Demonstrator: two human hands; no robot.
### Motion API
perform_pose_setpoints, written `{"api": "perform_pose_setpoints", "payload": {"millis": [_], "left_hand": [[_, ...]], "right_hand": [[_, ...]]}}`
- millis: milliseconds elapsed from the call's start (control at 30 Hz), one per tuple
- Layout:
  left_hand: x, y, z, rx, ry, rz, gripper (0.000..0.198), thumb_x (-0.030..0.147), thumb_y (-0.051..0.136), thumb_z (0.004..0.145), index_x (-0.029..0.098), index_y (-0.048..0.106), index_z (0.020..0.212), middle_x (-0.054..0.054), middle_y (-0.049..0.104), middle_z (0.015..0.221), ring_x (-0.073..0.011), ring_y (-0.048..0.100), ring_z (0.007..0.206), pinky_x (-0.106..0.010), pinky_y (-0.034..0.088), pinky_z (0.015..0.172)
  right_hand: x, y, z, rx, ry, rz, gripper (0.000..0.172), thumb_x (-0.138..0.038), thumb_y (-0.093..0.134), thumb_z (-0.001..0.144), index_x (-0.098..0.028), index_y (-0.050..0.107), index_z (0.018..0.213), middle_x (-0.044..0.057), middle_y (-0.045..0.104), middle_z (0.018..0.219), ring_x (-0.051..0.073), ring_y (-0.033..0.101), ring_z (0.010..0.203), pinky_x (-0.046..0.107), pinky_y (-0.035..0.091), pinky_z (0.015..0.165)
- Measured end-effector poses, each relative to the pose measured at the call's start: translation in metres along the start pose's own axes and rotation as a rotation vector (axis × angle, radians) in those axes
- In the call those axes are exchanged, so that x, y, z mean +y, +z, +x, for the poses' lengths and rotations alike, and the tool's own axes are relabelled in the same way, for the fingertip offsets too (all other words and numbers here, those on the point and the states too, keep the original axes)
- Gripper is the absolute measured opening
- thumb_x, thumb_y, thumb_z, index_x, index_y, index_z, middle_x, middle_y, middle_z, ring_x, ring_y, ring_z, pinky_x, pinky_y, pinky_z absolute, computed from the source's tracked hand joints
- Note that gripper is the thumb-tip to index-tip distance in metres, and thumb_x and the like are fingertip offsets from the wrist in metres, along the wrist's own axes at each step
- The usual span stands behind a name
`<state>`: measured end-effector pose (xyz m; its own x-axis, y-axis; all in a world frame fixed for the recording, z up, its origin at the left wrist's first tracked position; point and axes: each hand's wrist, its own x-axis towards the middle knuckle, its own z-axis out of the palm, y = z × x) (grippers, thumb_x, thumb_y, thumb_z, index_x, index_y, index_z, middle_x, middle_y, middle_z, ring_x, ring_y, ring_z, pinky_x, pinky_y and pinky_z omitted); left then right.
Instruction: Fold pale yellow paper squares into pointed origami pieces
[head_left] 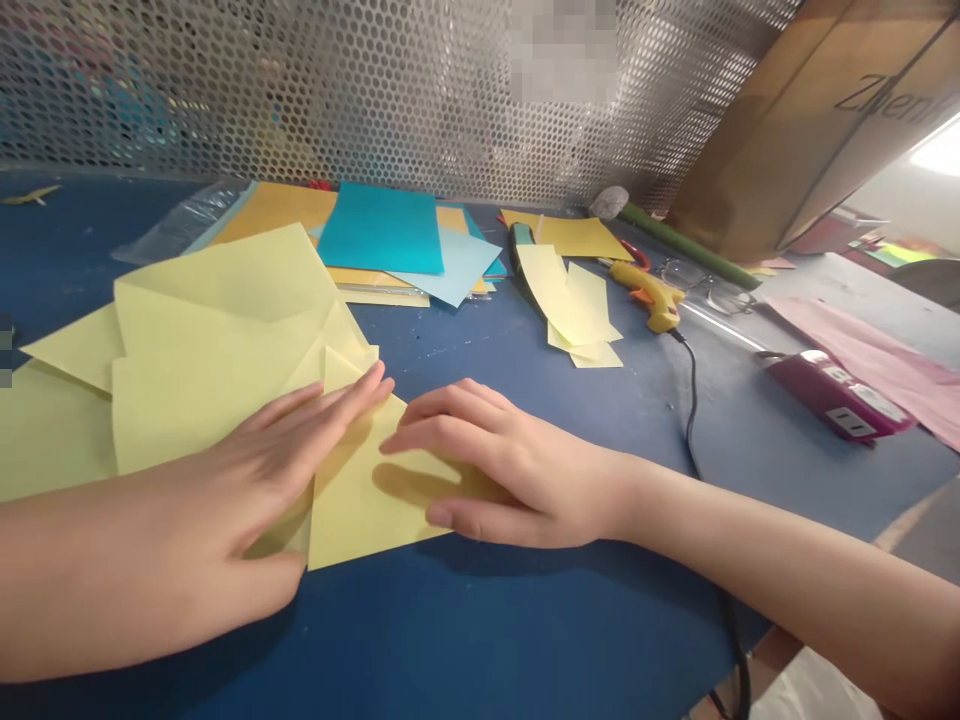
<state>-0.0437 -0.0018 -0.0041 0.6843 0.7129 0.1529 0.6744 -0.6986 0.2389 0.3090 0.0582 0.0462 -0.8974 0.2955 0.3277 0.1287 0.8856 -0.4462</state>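
Observation:
Several pale yellow paper sheets point(210, 340) lie overlapping on the left of the blue table. My left hand point(292, 460) rests over them with its fingers stretched out and its thumb apart, by the edge of a nearer yellow sheet point(360, 510). Above the right part of that nearer sheet is my right hand point(487, 460). Its fingers are bent and spread, its thumb is at the sheet's lower edge, and nothing shows between them. Part of the paper is hidden under both hands.
Blue paper point(386, 230) tops a coloured stack at the back. Yellow paper strips point(574, 300) cover part of a green-handled cutter point(520, 236). A yellow glue gun point(652, 295) trails a black cord. Right stand a purple power strip point(840, 395) and pink paper point(862, 350). Perforated metal point(337, 100) closes the back.

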Motion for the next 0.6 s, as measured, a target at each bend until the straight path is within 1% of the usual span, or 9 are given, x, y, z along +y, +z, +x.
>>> {"api": "perform_pose_setpoints", "payload": {"millis": [67, 133, 167, 233, 300, 333, 400, 500, 600], "left_hand": [[-0.001, 0.002, 0.0, -0.038, -0.066, -0.024, 0.094, 0.058, 0.042, 0.105, 0.035, 0.002, 0.187, 0.001, 0.025, 0.197, -0.0449, 0.052, 0.167, -0.066, 0.066, 0.11], [0.0, 0.003, 0.001, -0.071, -0.118, -0.051, 0.098, 0.062, 0.046, 0.105, 0.038, -0.003, 0.186, 0.002, 0.022, 0.198, -0.0473, 0.05, 0.168, -0.067, 0.066, 0.113], [0.002, 0.003, 0.002, -0.078, -0.133, -0.057, 0.1, 0.064, 0.048, 0.105, 0.04, -0.006, 0.186, 0.003, 0.022, 0.198, -0.0473, 0.05, 0.169, -0.067, 0.066, 0.119], [0.007, 0.001, 0.004, -0.073, -0.158, -0.054, 0.101, 0.063, 0.052, 0.107, 0.043, -0.007, 0.186, 0.003, 0.023, 0.198, -0.0437, 0.048, 0.173, -0.065, 0.061, 0.129], [0.013, -0.001, 0.006, -0.044, -0.16, -0.051, 0.105, 0.061, 0.056, 0.107, 0.043, -0.008, 0.187, -0.001, 0.025, 0.197, -0.0402, 0.044, 0.176, -0.068, 0.057, 0.133], [0.016, -0.002, 0.008, -0.033, -0.154, -0.047, 0.106, 0.06, 0.059, 0.106, 0.041, -0.007, 0.188, -0.002, 0.026, 0.196, -0.0407, 0.042, 0.177, -0.071, 0.056, 0.133], [0.021, -0.002, 0.01, -0.003, -0.134, -0.034, 0.108, 0.063, 0.062, 0.105, 0.038, -0.003, 0.188, -0.003, 0.026, 0.196, -0.0444, 0.041, 0.177, -0.074, 0.059, 0.128], [0.026, -0.001, 0.013, 0.067, -0.096, -0.023, 0.1, 0.065, 0.058, 0.108, 0.038, 0.006, 0.189, -0.003, 0.03, 0.195, -0.046, 0.049, 0.172, -0.07, 0.066, 0.119], [0.028, 0.001, 0.015, 0.118, -0.057, -0.011, 0.095, 0.064, 0.055, 0.111, 0.036, 0.009, 0.189, -0.004, 0.037, 0.192, -0.0425, 0.053, 0.17, -0.063, 0.066, 0.12]], "right_hand": [[0.001, 0.002, 0.0, 0.005, 0.032, 0.001, 0.06, -0.054, 0.065, 0.12, -0.007, 0.063, 0.158, 0.024, 0.072, 0.145, 0.029, 0.067, 0.127, 0.045, 0.056, 0.116], [0.002, 0.002, -0.001, 0.015, 0.041, 0.018, 0.068, -0.06, 0.066, 0.119, -0.006, 0.061, 0.161, 0.023, 0.072, 0.145, 0.029, 0.067, 0.125, 0.045, 0.057, 0.113], [0.002, 0.002, -0.001, 0.015, 0.053, 0.032, 0.069, -0.06, 0.066, 0.119, -0.006, 0.06, 0.161, 0.023, 0.073, 0.142, 0.029, 0.068, 0.123, 0.044, 0.058, 0.112], [0.001, 0.002, -0.001, 0.022, 0.084, 0.078, 0.07, -0.062, 0.067, 0.118, -0.008, 0.06, 0.161, 0.018, 0.077, 0.129, 0.027, 0.069, 0.114, 0.043, 0.059, 0.107], [0.0, 0.003, -0.002, 0.045, 0.121, 0.132, 0.068, -0.062, 0.069, 0.117, -0.011, 0.06, 0.161, 0.011, 0.078, 0.114, 0.025, 0.07, 0.103, 0.041, 0.059, 0.103], [0.0, 0.004, -0.002, 0.061, 0.137, 0.144, 0.068, -0.062, 0.071, 0.116, -0.012, 0.06, 0.161, 0.009, 0.077, 0.111, 0.024, 0.07, 0.1, 0.041, 0.059, 0.102], [-0.001, 0.006, -0.003, 0.089, 0.147, 0.12, 0.075, -0.064, 0.075, 0.113, -0.01, 0.06, 0.162, 0.012, 0.076, 0.115, 0.026, 0.07, 0.104, 0.043, 0.059, 0.105], [-0.002, 0.008, -0.004, 0.083, 0.132, 0.004, 0.084, -0.071, 0.076, 0.109, -0.009, 0.06, 0.163, 0.019, 0.073, 0.133, 0.03, 0.068, 0.116, 0.048, 0.059, 0.109], [-0.005, 0.009, -0.004, 0.055, 0.118, -0.066, 0.075, -0.071, 0.072, 0.112, -0.013, 0.067, 0.159, 0.018, 0.072, 0.134, 0.029, 0.067, 0.114, 0.048, 0.059, 0.108]]}}
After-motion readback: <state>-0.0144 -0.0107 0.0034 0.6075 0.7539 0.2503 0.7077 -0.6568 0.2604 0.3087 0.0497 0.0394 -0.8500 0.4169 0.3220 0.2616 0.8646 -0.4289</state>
